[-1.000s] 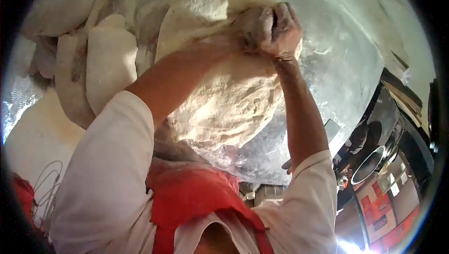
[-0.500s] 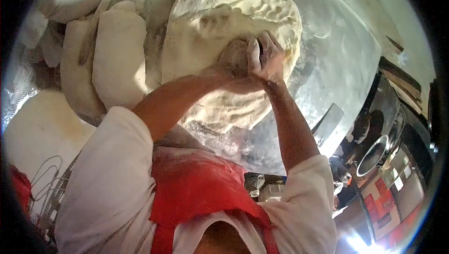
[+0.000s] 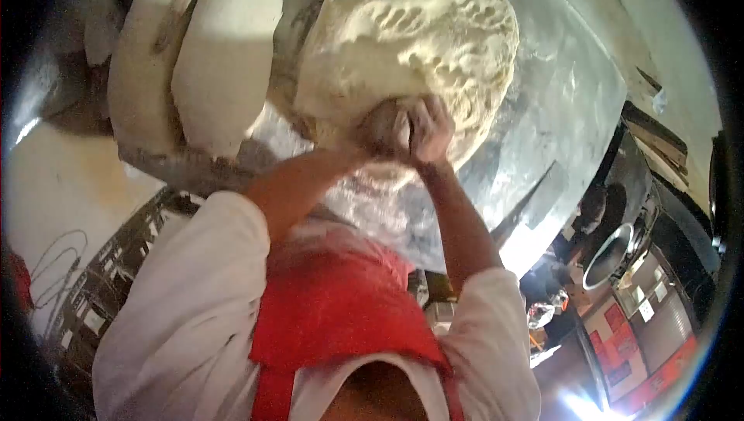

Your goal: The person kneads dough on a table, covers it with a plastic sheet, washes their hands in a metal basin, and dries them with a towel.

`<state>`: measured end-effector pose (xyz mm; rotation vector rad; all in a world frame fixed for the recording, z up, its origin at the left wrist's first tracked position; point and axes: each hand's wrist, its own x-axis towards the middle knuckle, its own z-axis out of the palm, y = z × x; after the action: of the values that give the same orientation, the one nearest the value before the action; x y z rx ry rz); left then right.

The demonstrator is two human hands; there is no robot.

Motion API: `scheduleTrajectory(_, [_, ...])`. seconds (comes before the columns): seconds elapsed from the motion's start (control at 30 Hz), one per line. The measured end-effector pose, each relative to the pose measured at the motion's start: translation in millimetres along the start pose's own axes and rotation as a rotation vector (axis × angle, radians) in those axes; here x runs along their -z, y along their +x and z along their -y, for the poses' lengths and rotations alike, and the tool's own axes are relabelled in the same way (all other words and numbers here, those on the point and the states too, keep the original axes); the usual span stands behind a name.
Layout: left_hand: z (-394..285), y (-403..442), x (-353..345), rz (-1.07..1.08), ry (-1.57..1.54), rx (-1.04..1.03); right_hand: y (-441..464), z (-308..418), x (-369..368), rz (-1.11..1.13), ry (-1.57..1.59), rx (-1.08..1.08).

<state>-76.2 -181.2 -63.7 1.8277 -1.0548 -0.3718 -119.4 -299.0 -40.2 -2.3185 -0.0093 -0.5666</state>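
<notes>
A broad sheet of pale dough lies on the metal work surface, its top and right side dented with rows of knuckle-like marks. Both fists press side by side into its lower part. My left hand is curled closed, in shadow, with its knuckles down on the dough. Right beside it, touching it, my right hand is also closed, fingers folded in. Nothing shows inside either fist. The undersides of both hands are hidden.
Long smooth dough pieces lie side by side at the left. The metal surface curves round the right side. A flat blade-like tool lies near its lower right edge. A round-rimmed container stands beyond.
Both fists have moved down the dough toward my body, staying together. More dented dough now shows above them. The view has shifted, so the dough pieces at the left appear higher and further right.
</notes>
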Motion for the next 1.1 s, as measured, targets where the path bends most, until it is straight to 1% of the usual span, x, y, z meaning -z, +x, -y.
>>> scheduleTrajectory(0.03, [11, -1, -8, 0.229, -0.092, 0.144, 3, -1, 1, 0.018, -0.029, -0.004])
scheduleTrajectory(0.07, [-2, -3, 0, 0.087, 0.065, 0.127, 13, 12, 6, 0.033, -0.047, -0.030])
scheduleTrajectory(0.1, [-14, -5, 8, -0.056, 0.221, 0.132, 24, 17, 8, 0.025, -0.057, 0.002])
scheduleTrajectory(0.13, [22, -11, -22, 0.054, 0.240, 0.058, 30, 18, 7, 0.059, 0.062, -0.194])
scheduleTrajectory(0.17, [30, -3, -9, 0.184, -0.044, 0.074, 35, 19, 5, 0.099, 0.190, -0.400])
scheduleTrajectory(0.2, [37, 6, 4, 0.309, -0.355, 0.134, 50, 23, 7, 0.186, 0.284, -0.348])
scheduleTrajectory(0.23, [43, 15, 17, 0.424, -0.621, 0.226, 86, 55, 20, 0.339, 0.101, -0.285])
scheduleTrajectory(0.27, [15, 15, 62, 0.423, -0.182, 0.291, 89, 59, -3, 0.292, 0.062, -0.224])
scheduleTrajectory(0.3, [15, 11, 82, 0.369, 0.010, 0.278, 92, 55, -27, 0.244, 0.018, -0.164])
scheduleTrajectory(0.33, [30, 5, 85, 0.266, 0.086, 0.231, 87, 46, -42, 0.255, 0.024, -0.170])
scheduleTrajectory(0.4, [56, -9, 83, 0.010, 0.242, 0.116, 84, 24, -69, 0.054, 0.001, 0.243])
scheduleTrajectory(0.43, [64, -13, 82, -0.097, 0.307, 0.080, 82, 18, -73, 0.126, 0.023, 0.180])
scheduleTrajectory(0.47, [62, -16, 85, -0.137, 0.334, 0.075, 78, 6, -85, 0.112, 0.023, 0.165])
scheduleTrajectory(0.53, [46, -16, 90, -0.083, 0.399, 0.146, 67, 12, -80, 0.112, 0.013, 0.135])
scheduleTrajectory(0.57, [33, -4, 95, 0.072, 0.483, 0.256, 76, 18, -73, 0.178, 0.010, 0.078])
scheduleTrajectory(0.6, [34, 11, 93, 0.066, 0.390, 0.281, 89, 21, -68, 0.240, 0.008, 0.021])
scheduleTrajectory(0.63, [39, 23, 96, 0.061, 0.391, 0.280, 104, 12, -66, 0.392, -0.310, 0.199])
scheduleTrajectory(0.7, [10, 77, 141, 0.242, 0.284, 0.321, 156, -1, -51, 0.739, -0.554, 0.230])
scheduleTrajectory(0.73, [5, 108, 160, 0.333, 0.228, 0.339, 181, -17, -47, 0.578, -0.542, 0.307])
scheduleTrajectory(0.77, [10, 132, 168, 0.357, 0.209, 0.320, 206, -32, -44, 0.409, -0.533, 0.381])
scheduleTrajectory(0.8, [19, 151, 169, 0.334, 0.209, 0.299, 231, -48, -41, 0.241, -0.526, 0.446])
scheduleTrajectory(0.83, [31, 170, 164, 0.272, 0.226, 0.279, 238, -58, -43, 0.342, -0.253, 0.100])
scheduleTrajectory(0.87, [50, 179, 152, 0.182, 0.254, 0.267, 245, -68, -44, 0.333, 0.004, -0.252])
scheduleTrajectory(0.9, [69, 187, 137, 0.092, 0.282, 0.267, 239, -88, -51, 0.328, -0.126, -0.148])
scheduleTrajectory(0.97, [107, 195, 111, -0.104, 0.352, 0.248, 228, -124, -70, 0.053, -0.134, 0.105])
scheduleTrajectory(1.03, [125, 197, 103, -0.197, 0.396, 0.244, 231, -137, -83, 0.055, -0.144, 0.055])
scheduleTrajectory(1.1, [124, 200, 106, -0.148, 0.419, 0.255, 233, -127, -75, 0.008, -0.157, -0.028])
